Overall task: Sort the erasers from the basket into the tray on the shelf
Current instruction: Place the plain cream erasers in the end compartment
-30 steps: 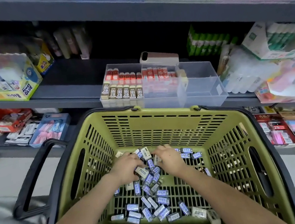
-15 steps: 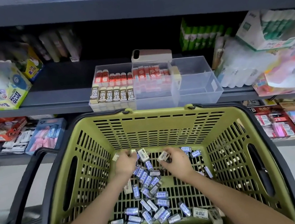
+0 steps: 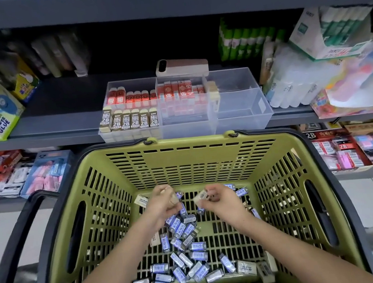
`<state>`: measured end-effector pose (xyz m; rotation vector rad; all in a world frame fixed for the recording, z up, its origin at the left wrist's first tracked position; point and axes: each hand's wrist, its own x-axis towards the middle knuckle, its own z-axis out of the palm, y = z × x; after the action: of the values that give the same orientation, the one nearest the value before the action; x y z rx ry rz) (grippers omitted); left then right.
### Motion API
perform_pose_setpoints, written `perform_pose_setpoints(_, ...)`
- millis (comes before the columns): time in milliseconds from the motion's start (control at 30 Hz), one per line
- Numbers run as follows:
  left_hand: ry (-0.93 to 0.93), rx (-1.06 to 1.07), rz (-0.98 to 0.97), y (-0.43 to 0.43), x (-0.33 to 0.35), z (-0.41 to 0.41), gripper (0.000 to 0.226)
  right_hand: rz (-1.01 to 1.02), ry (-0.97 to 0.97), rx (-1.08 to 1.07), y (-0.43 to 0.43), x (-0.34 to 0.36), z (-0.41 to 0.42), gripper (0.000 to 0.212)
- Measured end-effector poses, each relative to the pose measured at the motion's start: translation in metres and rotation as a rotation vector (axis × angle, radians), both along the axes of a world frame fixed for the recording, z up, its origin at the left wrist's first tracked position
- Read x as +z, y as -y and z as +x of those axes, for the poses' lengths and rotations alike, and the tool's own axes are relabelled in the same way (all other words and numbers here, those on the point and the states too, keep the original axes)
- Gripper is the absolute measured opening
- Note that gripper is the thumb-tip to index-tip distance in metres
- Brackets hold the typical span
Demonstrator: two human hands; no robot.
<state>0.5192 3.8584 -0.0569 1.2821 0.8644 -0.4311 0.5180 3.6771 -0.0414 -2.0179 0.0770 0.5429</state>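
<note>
Erasers (image 3: 186, 266) in blue-and-white sleeves lie scattered over the near floor of the green basket (image 3: 190, 164), dozens by our guess, with a few paler ones towards the near right corner. Just beyond that heap, our two hands work side by side above the far part of the floor. Our left hand (image 3: 161, 206) is curled around a beige eraser (image 3: 174, 199); whether it holds more than one we cannot tell. Our right hand (image 3: 222, 201) pinches a white eraser (image 3: 200, 195) between thumb and fingers, lifted clear of the pile.

Farther off, on the grey shelf (image 3: 56, 124) just behind the basket's far rim, stands the clear tray (image 3: 243, 113). Its left compartment holds a near row of gold 2B erasers (image 3: 131, 122) with red erasers (image 3: 175, 93) behind them. The middle compartment is packed with red ones, and the right one shows nothing we can make out.

We judge the sorting partly done. The tray is started, yet nearly all the blue-sleeved stock waits in the basket, and neither hand's pick has reached the tray.
</note>
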Motion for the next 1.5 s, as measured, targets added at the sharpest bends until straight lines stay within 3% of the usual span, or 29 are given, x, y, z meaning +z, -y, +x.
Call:
perform_pose_setpoints(100,-0.046,0.036,-0.374,-0.016,0.029,-0.011,0.019,0.137,0.101,0.092,-0.021,0.021,-0.005,0.034)
perform_pose_setpoints(233,-0.056,0.004,-0.504,-0.024,0.064,-0.018,0.047,0.069,0.335,0.252,-0.051,0.043,-0.013,0.037)
perform_pose_setpoints(300,-0.070,0.065,-0.498,-0.028,0.080,-0.019,0.040,0.224,0.294,0.245,-0.063,0.051,-0.013,0.028)
perform_pose_setpoints(367,-0.056,0.179,-0.534,-0.036,0.094,-0.018,0.030,0.483,0.153,0.106,-0.073,0.052,-0.010,0.017)
perform_pose_setpoints(400,-0.030,0.227,-0.556,-0.042,0.101,-0.019,0.028,0.521,0.126,0.044,-0.076,0.047,-0.009,0.013)
perform_pose_setpoints(433,0.004,0.254,-0.575,-0.049,0.108,-0.019,0.026,0.441,0.137,0.035,-0.079,0.039,-0.007,0.011)
perform_pose_setpoints(500,0.096,0.254,-0.646,-0.062,0.122,-0.022,0.022,0.065,0.226,0.170,-0.083,0.012,-0.003,0.010)
perform_pose_setpoints(600,0.250,0.214,-0.793,-0.076,0.143,-0.030,0.036,-0.392,0.349,0.428,-0.096,-0.028,-0.006,0.039)
perform_pose_setpoints(700,0.332,0.170,-0.839,-0.085,0.155,-0.038,0.042,-0.604,0.446,0.471,-0.116,-0.052,-0.010,0.061)
perform_pose_setpoints(800,0.369,0.163,-0.875,-0.092,0.161,-0.045,0.043,-0.723,0.524,0.443,-0.137,-0.060,-0.012,0.067)
perform_pose_setpoints(900,0.384,0.182,-0.882,-0.098,0.164,-0.050,0.045,-0.766,0.583,0.480,-0.144,-0.064,-0.015,0.059)
perform_pose_setpoints(1000,0.363,0.229,-0.842,-0.102,0.163,-0.051,0.040,-0.638,0.533,0.435,-0.137,-0.060,-0.014,0.053)
perform_pose_setpoints(1100,0.337,0.189,-0.588,-0.101,0.158,-0.049,0.009,-0.312,0.487,0.206,-0.124,-0.043,-0.011,0.042)
perform_pose_setpoints(1200,0.378,0.129,-0.348,-0.097,0.153,-0.046,0.010,-0.114,0.357,0.250,-0.116,-0.030,-0.002,0.036)
perform_pose_setpoints(1300,0.523,0.188,-0.398,-0.099,0.152,-0.045,0.014,-0.189,0.266,0.340,-0.131,-0.030,0.006,0.030)
perform_pose_setpoints(1400,0.678,0.276,-0.527,-0.109,0.151,-0.045,0.039,-0.337,0.248,0.255,-0.155,-0.040,0.004,0.034)
perform_pose_setpoints(1500,0.720,0.372,-0.648,-0.116,0.150,-0.048,0.046,-0.502,0.303,0.149,-0.163,-0.058,-0.009,0.043)
